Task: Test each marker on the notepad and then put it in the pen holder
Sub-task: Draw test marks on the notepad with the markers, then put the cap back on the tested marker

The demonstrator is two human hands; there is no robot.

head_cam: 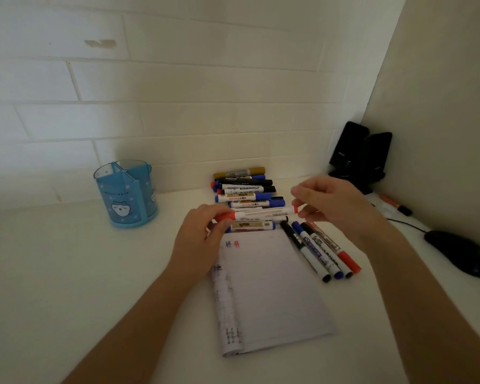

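A home desk corner: white desktop [67,259], brick-patterned wall [178,92], computer mouse [460,252], small black speakers [363,153].

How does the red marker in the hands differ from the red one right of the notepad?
The held red marker is gripped by the left hand and right hand; the lying red marker rests on the desk. The held red marker is level, the lying red marker slanted. Both have white barrels.

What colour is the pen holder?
The pen holder is translucent blue; the head view shows it.
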